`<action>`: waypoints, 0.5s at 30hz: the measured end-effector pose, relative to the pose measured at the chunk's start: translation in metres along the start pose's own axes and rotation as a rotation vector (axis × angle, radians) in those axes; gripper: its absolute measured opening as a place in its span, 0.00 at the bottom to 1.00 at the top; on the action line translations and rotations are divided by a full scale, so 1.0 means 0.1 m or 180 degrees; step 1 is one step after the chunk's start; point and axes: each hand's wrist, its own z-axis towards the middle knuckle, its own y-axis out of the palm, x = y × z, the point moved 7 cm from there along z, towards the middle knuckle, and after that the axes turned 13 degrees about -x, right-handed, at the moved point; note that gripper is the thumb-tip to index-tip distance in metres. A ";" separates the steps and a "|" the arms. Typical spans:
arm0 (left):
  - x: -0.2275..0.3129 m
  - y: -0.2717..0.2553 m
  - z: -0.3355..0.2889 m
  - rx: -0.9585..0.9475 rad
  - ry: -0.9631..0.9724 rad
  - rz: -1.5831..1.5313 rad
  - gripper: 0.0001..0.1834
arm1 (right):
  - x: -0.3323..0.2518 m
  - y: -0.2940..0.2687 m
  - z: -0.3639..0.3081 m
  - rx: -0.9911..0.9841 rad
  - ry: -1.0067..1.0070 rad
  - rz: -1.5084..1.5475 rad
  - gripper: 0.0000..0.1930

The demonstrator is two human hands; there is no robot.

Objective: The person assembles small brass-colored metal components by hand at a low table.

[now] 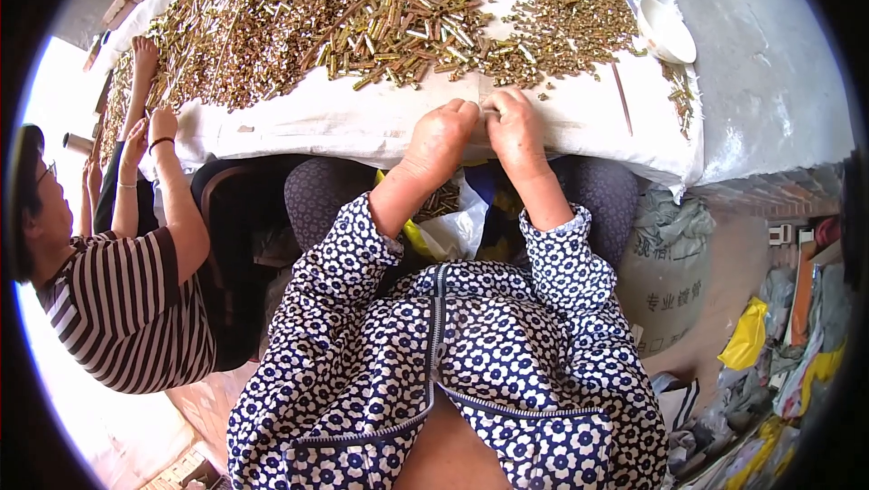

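Note:
My left hand (pixel 442 135) and my right hand (pixel 516 131) are close together over the near edge of the cloth-covered table. Both have their fingers pinched inward, and whatever sits between the fingertips is hidden or too small to name. Just beyond them spreads a wide heap of brass-coloured metal pieces (pixel 398 24). Longer threaded-looking tubes lie in its middle, with many short nut-like pieces (pixel 244 47) to the left. A smaller group of short pieces (pixel 579 24) lies to the right. Below my wrists, a plastic bag (pixel 457 228) between my knees has similar metal pieces in it.
A thin brown rod (pixel 622 99) lies right of my hands on the white cloth (pixel 362 119). A white bowl (pixel 665 30) tilts at the table's right edge. At left, a person in a striped shirt (pixel 136 309) works at the heap. Sacks (pixel 670 264) and plastic bags stand at right.

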 end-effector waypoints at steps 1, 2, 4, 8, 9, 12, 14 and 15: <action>0.05 0.00 0.02 0.0008 0.0121 0.0198 0.01 | 0.03 -0.01 0.05 0.0010 -0.0003 -0.0001 0.07; 0.10 0.00 0.04 0.0018 0.0236 0.0398 0.02 | 0.03 -0.06 0.11 0.0103 0.0047 -0.0346 0.08; 0.08 -0.01 0.06 0.0048 0.0186 0.0333 0.02 | 0.05 -0.10 0.20 0.0204 0.0093 -0.0688 0.10; 0.00 -0.01 0.05 0.0163 -0.0223 0.0085 0.03 | 0.15 -0.05 0.27 -0.0040 0.0285 -0.1117 0.07; 0.00 -0.02 0.09 0.0146 -0.0209 0.0090 0.03 | 0.16 -0.06 0.28 -0.0035 0.0261 -0.1226 0.05; -0.17 -0.26 0.26 0.0766 -0.0109 -0.0178 0.07 | 0.15 -0.11 0.30 0.0038 0.0188 -0.1417 0.03; -0.24 -0.29 0.41 0.0615 -0.0215 0.0295 0.06 | 0.10 -0.17 0.28 0.0120 0.0167 -0.1397 0.02; -0.31 -0.31 0.47 0.0617 -0.0216 0.0296 0.06 | 0.10 -0.18 0.29 0.0120 0.0165 -0.1396 0.02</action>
